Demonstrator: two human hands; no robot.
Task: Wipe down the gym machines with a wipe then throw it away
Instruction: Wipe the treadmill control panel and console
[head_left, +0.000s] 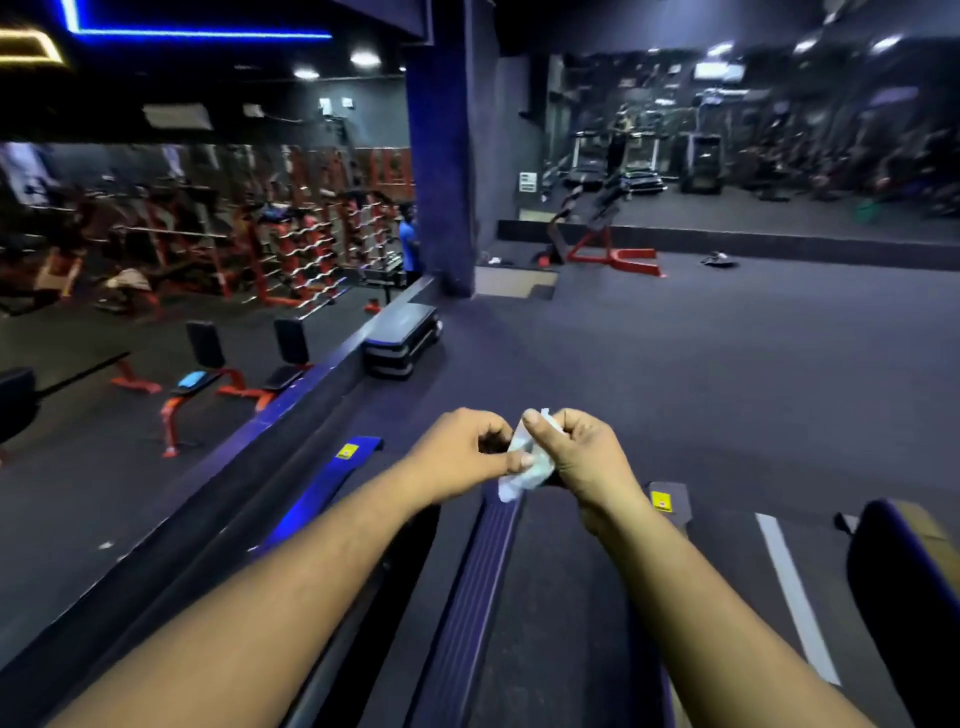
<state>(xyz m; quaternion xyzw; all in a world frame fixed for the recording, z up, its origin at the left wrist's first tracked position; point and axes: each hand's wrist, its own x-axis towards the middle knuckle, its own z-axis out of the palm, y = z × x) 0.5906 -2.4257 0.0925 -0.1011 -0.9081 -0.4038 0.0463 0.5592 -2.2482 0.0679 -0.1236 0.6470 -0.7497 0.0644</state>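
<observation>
A dark gym floor is seen beyond the hands, a mirror on the far wall, a blue pillar ahead-left, blue strip light overhead.

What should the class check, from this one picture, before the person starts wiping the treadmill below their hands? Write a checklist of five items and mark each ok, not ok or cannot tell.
1. Wipe in hand: ok, a pale crumpled piece is held between both hands.
2. Left hand grip: ok, fingers pinch the wipe.
3. Right hand grip: ok, thumb and fingers curl round the wipe.
4. Wipe opened flat for wiping: not ok, it is bunched up.
5. Treadmill within view below the hands: ok; whether its belt is running, cannot tell.
</observation>
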